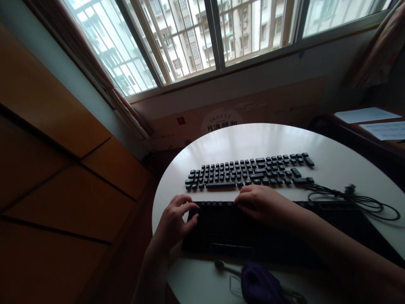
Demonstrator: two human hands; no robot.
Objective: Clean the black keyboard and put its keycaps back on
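Observation:
A black keyboard [221,232] lies along the front of the white round table, its main area dark, with a few keycaps [214,203] along its top row. At its upper left corner is my left hand [177,217], thumb and forefinger curled over the edge. My right hand [261,200] reaches across the keyboard, fingers pinched together at the top row by a keycap, which they mostly hide. Behind the keyboard, loose black keycaps [247,171] are laid out in rows, with a long space bar [220,185] at the front.
A black coiled cable [363,200] rests on the table [268,137] at the right. Near the front edge are a dark-headed brush [220,265], a purple cloth [259,283] and a wire tool [234,285]. Papers [367,115] lie far right; wooden cabinets [47,177] stand left.

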